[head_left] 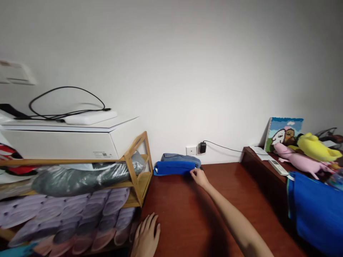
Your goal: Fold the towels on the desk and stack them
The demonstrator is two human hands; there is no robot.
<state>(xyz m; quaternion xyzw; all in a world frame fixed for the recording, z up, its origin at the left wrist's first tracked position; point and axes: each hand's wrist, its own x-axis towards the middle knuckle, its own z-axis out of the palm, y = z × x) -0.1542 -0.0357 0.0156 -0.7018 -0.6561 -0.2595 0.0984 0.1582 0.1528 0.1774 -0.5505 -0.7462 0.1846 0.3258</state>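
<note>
Dim corners, soft shadow (217,239), blurred edges

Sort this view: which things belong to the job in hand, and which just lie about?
Seemingly in use:
blue cloth by the wall, at the right hand
perhaps the denim behind it
brown tabletop, at the left hand

Lying about:
slippers
white box
pink toy
yellow toy
remote
picture
</note>
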